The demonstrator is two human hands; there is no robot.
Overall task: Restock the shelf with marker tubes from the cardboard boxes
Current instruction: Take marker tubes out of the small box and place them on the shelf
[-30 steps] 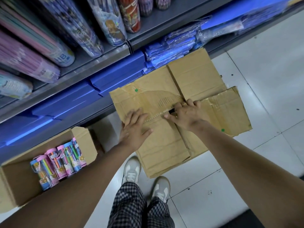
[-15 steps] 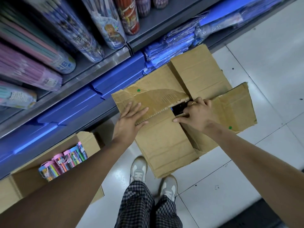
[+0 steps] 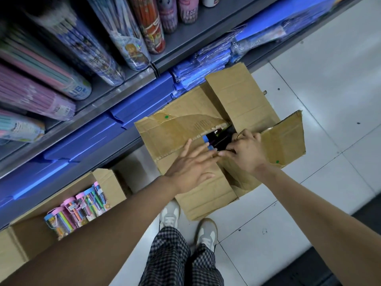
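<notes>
Head view looks down past my arms to the shelf (image 3: 123, 93), the biggest thing here, running along the top with tall tubes of pencils and pens standing in rows so their labels face the aisle, and flat blue packets (image 3: 202, 73) stacked on the level below. Beneath it on the floor (image 3: 319, 69) sits the large cardboard box (image 3: 206, 195) I am opening, pushed up against the shelf foot so the carry will be short. Its far flap stands up and back, the right flap (image 3: 286, 141) is folded outward, and the left flap (image 3: 175, 133) lies nearly flat over the opening, so only a dark gap shows between them. In that gap I can see something dark with a blue edge, but I cannot tell what it is. My right hand (image 3: 245, 153) has its fingers curled over the inner edge of the right flap, gripping it to pull it aside. My left hand (image 3: 191, 166) lies with straight, spread fingers reaching toward the gap, holding nothing, ready I think to press down or lift the near flap. Off to my left a smaller open box (image 3: 107, 182) stands on the floor, and the marker tubes (image 3: 76, 211) are in it, pink and blue caps up, packed side by side at one end. None of those are in my hands yet, so restocking itself is not yet begun.
</notes>
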